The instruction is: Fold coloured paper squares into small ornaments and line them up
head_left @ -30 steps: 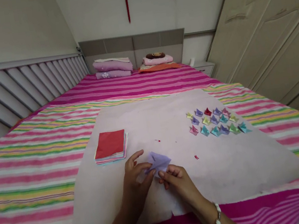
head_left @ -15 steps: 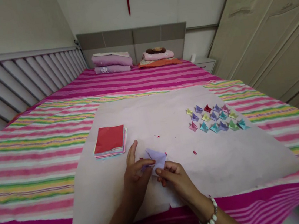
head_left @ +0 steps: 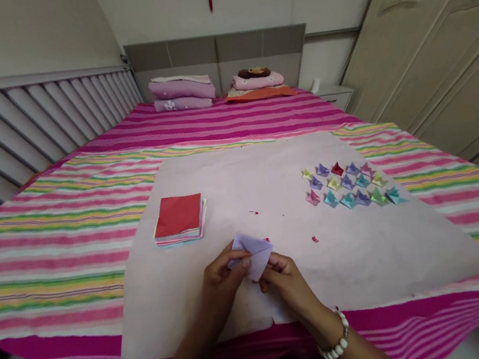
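Lilac folded paper (head_left: 258,256) held from both sides, above the pale sheet (head_left: 370,271) on the bed (head_left: 196,127)
The left hand (head_left: 220,275) is closed in a pinch on the paper's left side, the right hand (head_left: 287,279) closed at its lower right edge — probably to steady the creases; the paper stack (head_left: 178,215) and rows of folded shapes (head_left: 348,182) sit to either side, likely keeping the middle free — bare sheet lies beyond and right

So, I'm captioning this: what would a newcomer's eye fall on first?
Probably the small folded paper pieces in rows at the right of the pale sheet. Then the red-topped paper stack at its left. Nearer the viewer, the left hand pinches a folded lilac paper, the right hand at its edge.
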A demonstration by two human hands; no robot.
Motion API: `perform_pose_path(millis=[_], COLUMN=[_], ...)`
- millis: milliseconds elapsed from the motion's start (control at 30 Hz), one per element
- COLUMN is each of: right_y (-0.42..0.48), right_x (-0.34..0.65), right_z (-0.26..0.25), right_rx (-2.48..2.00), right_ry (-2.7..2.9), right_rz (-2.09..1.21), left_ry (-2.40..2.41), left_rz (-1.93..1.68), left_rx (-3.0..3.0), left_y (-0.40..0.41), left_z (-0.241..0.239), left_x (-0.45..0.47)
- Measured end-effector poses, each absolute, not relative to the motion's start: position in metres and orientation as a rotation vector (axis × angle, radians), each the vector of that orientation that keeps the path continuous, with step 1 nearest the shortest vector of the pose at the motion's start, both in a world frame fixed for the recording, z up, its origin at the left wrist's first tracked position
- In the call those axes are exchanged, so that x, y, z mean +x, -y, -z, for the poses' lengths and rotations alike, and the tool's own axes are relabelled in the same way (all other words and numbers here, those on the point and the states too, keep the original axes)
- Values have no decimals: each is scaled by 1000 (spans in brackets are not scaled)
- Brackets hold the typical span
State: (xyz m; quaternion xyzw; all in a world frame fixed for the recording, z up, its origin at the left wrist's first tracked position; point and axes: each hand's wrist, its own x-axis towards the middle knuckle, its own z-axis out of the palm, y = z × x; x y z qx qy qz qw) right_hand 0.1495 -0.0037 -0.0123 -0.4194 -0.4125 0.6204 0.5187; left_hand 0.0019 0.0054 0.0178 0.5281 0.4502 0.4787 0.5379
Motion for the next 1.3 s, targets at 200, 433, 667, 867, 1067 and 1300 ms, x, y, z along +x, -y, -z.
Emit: perform_pose_path(millis=[200,433,667,867,1067,1300], right_y=[5,7,4,4,3,1], right_x=[148,150,149,147,150,156], right_z=[15,13,9,14,13,12], right_rx=[-990,-1018,-1005,-977,-925,-854], right_ry=[1013,1037,1020,1026,1116,992], right_rz=[-1488,-1484,-1530,-1534,-1578,-1599], left_ry=[-1043,-1014,-1017,-1051,-1162,-1177], left_rz=[-1221,-1192,-1111,-1070,-1077,-1040], left_rx=[1006,1073,1221,1350,1362,1395], left_y=[-8,-9,-13,-12,-15,-15], left_z=[-18,-9,-7,-14,-13,-19], left_x=[9,4,-1,-2,0,-2])
